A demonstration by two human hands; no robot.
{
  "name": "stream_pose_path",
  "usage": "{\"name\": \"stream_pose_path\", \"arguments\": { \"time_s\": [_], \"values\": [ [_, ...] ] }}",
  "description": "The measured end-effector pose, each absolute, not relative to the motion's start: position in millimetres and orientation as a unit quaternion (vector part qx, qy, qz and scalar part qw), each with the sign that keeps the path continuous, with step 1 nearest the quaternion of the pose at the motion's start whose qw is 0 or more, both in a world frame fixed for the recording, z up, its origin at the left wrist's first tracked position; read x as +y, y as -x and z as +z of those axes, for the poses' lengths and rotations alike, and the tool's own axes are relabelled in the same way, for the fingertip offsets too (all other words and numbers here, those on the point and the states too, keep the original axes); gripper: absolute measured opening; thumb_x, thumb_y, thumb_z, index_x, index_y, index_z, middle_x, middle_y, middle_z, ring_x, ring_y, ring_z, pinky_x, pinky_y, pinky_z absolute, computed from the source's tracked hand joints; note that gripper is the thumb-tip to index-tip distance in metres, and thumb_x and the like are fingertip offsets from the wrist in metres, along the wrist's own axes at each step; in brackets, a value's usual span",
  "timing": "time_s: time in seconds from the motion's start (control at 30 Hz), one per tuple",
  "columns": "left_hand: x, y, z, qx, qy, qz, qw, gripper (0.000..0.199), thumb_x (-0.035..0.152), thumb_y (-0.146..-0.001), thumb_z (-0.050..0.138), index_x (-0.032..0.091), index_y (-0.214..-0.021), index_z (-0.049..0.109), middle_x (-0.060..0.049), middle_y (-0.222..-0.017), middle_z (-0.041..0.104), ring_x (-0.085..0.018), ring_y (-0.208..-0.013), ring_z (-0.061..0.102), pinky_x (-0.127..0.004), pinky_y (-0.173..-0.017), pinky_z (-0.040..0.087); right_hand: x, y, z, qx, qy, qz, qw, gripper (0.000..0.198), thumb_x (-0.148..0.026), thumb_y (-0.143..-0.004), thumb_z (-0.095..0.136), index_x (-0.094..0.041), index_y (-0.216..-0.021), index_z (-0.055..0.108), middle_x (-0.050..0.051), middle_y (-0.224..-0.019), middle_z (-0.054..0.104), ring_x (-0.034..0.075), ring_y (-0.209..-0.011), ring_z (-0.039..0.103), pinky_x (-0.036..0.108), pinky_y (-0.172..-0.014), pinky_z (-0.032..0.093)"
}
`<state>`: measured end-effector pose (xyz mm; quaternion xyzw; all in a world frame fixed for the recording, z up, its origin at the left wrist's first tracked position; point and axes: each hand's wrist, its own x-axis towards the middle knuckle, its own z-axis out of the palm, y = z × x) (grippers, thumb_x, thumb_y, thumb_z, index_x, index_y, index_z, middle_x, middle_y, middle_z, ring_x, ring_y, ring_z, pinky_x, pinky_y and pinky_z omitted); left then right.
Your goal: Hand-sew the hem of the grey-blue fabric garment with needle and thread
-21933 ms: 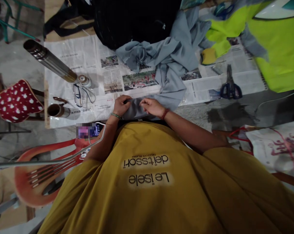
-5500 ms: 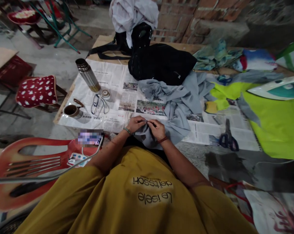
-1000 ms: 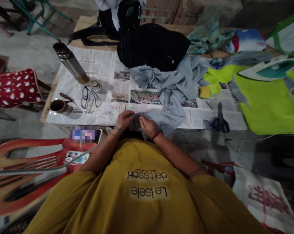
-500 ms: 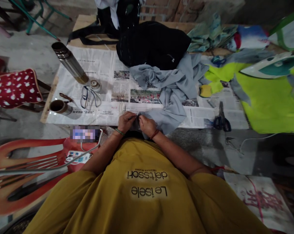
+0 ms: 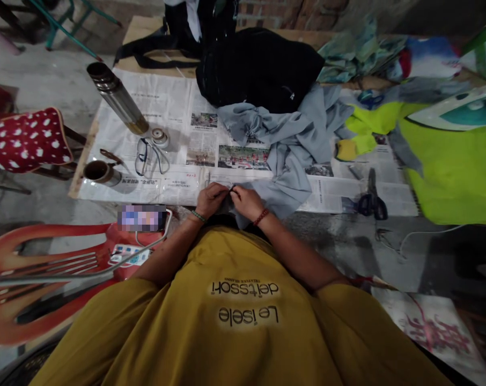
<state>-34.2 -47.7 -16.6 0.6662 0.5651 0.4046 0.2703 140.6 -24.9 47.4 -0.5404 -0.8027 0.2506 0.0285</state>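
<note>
Grey cloth [image 5: 288,187] trails across the newspaper-covered table and over its front edge. At that edge my left hand [image 5: 211,200] is closed in a pinch on the cloth, wearing a green bead bracelet. Close beside it, fingertips nearly meeting, my right hand [image 5: 247,203] pinches the same cloth. A small dark bit shows between the fingertips; I cannot make out what it is. Part of the cloth hangs down below the hands, in front of my yellow shirt.
Dark-handled scissors [image 5: 370,201] lie right of the cloth. Eyeglasses [image 5: 144,155], a steel thermos [image 5: 120,99] and a cup [image 5: 100,173] stand or lie left. A black bag [image 5: 259,69] sits behind. An iron [image 5: 456,110] rests on neon-yellow fabric [image 5: 448,177]. A red chair [image 5: 42,236] stands left.
The view has shifted slightly. My hands stay pinched together on the cloth at the table edge, with only a small turn of the fingers.
</note>
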Motion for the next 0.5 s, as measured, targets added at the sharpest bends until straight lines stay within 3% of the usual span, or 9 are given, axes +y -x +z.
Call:
{"name": "stream_pose_path", "arguments": {
  "time_s": [0.17, 0.27, 0.4, 0.5],
  "values": [
    [-48, 33, -15, 0.571, -0.664, 0.400, 0.271, 0.013, 0.027, -0.091, 0.063, 0.023, -0.088, 0.075, -0.004, -0.091, 0.075, -0.017, -0.088, 0.069, -0.030, -0.084, 0.057, -1, -157, 59, -0.789, 0.575, 0.155, 0.153, 0.029, -0.029, -0.100, 0.048, -0.017, -0.103, 0.075, 0.014, -0.115, 0.071, 0.026, -0.111, 0.062, 0.034, -0.093, 0.043],
    [-49, 32, -15, 0.570, -0.667, 0.398, 0.269, 0.013, 0.029, -0.091, 0.063, 0.023, -0.088, 0.075, -0.003, -0.092, 0.075, -0.017, -0.088, 0.069, -0.029, -0.083, 0.057, 17, -149, 64, -0.792, 0.566, 0.189, 0.131, 0.026, -0.026, -0.096, 0.054, -0.019, -0.100, 0.078, 0.011, -0.121, 0.071, 0.027, -0.118, 0.060, 0.036, -0.097, 0.041],
    [-50, 32, -15, 0.566, -0.670, 0.404, 0.262, 0.015, 0.029, -0.093, 0.062, 0.022, -0.089, 0.075, -0.004, -0.092, 0.074, -0.017, -0.088, 0.069, -0.029, -0.083, 0.056, 34, -134, 64, -0.777, 0.538, 0.327, 0.025, 0.027, -0.030, -0.091, 0.059, -0.017, -0.082, 0.081, 0.004, -0.088, 0.074, 0.019, -0.091, 0.063, 0.027, -0.078, 0.041],
    [-51, 31, -15, 0.564, -0.672, 0.402, 0.262, 0.015, 0.030, -0.094, 0.062, 0.022, -0.092, 0.075, -0.004, -0.093, 0.074, -0.017, -0.089, 0.069, -0.029, -0.084, 0.057, 38, -130, 59, -0.741, 0.531, 0.409, 0.026, 0.024, -0.031, -0.084, 0.066, -0.015, -0.073, 0.079, -0.001, -0.067, 0.065, 0.013, -0.074, 0.059, 0.022, -0.065, 0.037]
  ]
}}
